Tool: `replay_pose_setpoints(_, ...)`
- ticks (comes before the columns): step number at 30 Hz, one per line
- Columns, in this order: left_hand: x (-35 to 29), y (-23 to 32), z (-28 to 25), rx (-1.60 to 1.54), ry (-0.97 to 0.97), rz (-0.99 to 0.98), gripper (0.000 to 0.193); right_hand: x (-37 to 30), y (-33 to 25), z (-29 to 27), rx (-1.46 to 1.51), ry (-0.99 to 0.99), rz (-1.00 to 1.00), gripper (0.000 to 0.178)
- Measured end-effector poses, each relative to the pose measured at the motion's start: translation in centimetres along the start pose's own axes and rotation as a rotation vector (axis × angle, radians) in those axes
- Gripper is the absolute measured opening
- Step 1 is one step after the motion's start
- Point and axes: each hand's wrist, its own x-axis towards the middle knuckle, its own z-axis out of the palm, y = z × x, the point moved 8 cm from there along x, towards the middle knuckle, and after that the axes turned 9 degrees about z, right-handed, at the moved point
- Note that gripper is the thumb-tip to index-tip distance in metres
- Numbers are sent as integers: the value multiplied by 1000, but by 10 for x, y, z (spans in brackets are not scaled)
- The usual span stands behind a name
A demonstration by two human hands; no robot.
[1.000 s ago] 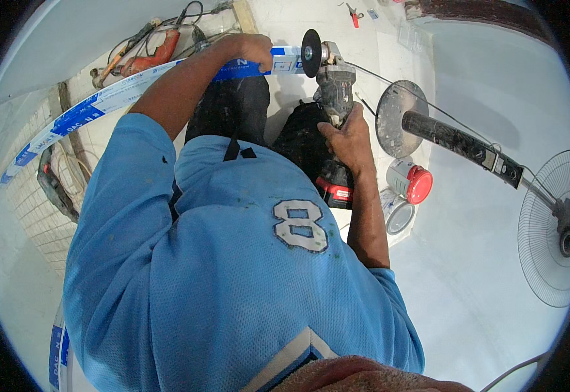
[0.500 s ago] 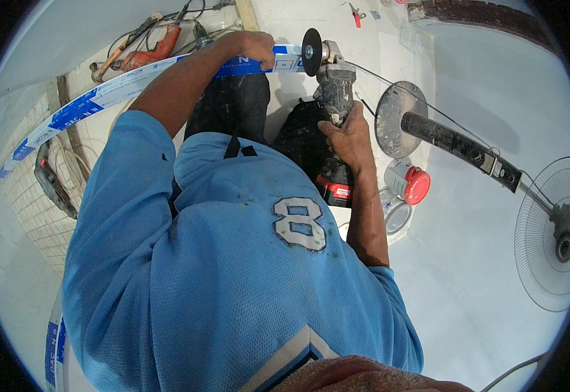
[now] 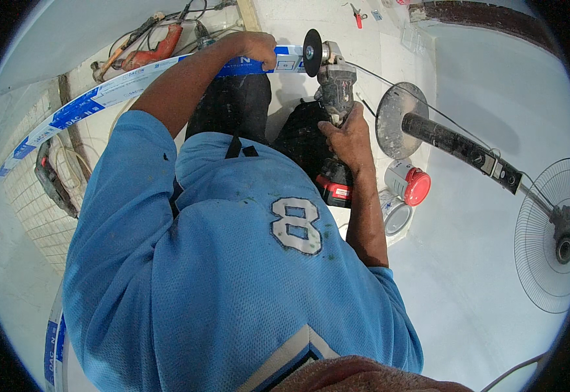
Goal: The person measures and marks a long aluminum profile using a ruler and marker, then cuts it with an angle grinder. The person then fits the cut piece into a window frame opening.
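Note:
A long strip wrapped in blue and white film runs from the far left to the middle, where my left hand grips it near its right end. My right hand is wrapped around a dusty grey cordless angle grinder with a red and black battery at its near end. The grinder's thin black disc stands upright at the strip's right end; whether they touch I cannot tell. My right palm hides part of the grinder's body.
An orange drill and a hammer lie at the back left. A dark power tool is on the left. At right stand a pedestal fan and a red-lidded can. Red-handled pliers lie far off.
Almost nothing differs. Both hands, the strip and the grinder keep their places, with only a very slight shift of the view.

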Motion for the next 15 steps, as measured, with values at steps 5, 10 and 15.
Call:
replay_pose_setpoints(5, 2, -1, 2, -29, 5, 26, 70, -2, -1, -1, -26, 15, -12, 61)
replay_pose_setpoints(10, 5, -4, 3, 19, 15, -2, 72, -5, -1, -1, -71, 16, -11, 62)
replay_pose_setpoints(15, -2, 0, 2, 33, -3, -7, 77, -7, 1, 2, -83, 18, 2, 63)
